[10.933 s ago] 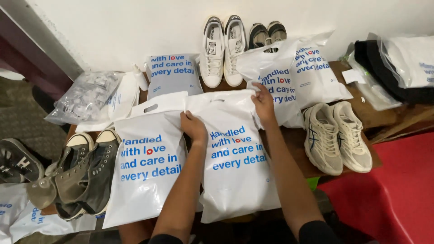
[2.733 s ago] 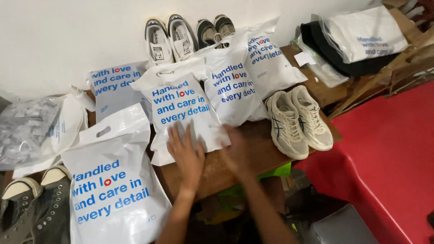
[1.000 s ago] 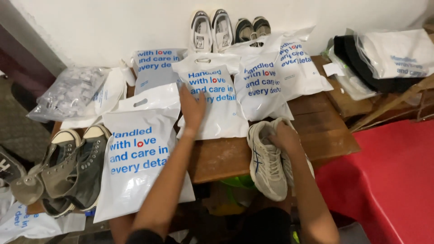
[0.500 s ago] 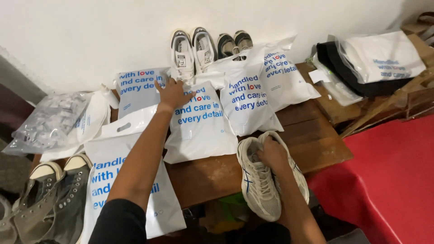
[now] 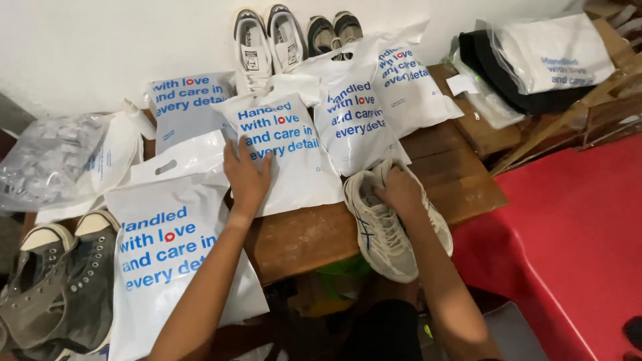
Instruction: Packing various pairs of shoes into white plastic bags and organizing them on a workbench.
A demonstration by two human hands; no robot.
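Altogether five printed bags (image 5: 284, 144), four shoe pairs (image 5: 391, 220).

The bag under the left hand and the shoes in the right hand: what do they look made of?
The white bag under the left hand looks like thin, glossy plastic film: it creases softly and has a punched handle slot, like its neighbours. The beige running shoes gripped by the right hand seem to have a matte mesh fabric upper with smoother, probably synthetic overlays, woven laces and a pale foam-like sole.
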